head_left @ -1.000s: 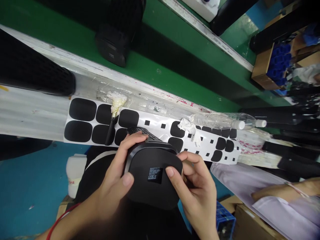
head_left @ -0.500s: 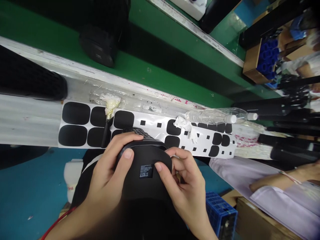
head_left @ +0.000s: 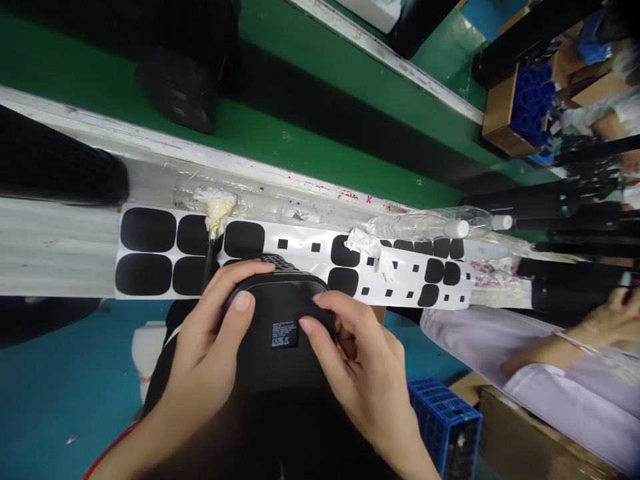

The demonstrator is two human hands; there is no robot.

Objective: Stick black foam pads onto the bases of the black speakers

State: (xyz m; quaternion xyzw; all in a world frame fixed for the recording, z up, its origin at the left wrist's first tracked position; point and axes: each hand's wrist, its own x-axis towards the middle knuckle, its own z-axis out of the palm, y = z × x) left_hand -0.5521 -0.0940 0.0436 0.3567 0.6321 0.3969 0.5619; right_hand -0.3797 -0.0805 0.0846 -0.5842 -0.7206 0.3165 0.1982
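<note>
Bottles of clear plastic with white caps [head_left: 413, 225] lie near crumpled white tissue [head_left: 367, 245] on a long white sheet with flat black shapes [head_left: 295, 260]. Closer, the left hand [head_left: 207, 347] grips a rounded black plastic case [head_left: 270, 370], hiding some sheet; the right hand [head_left: 367, 363] pinches its edge.

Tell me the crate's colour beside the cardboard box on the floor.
Crate: blue, clearest in the head view.

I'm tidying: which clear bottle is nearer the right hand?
The front bottle, beside the crumpled tissue; the other bottle lies partly behind, farther from the right hand.
</note>
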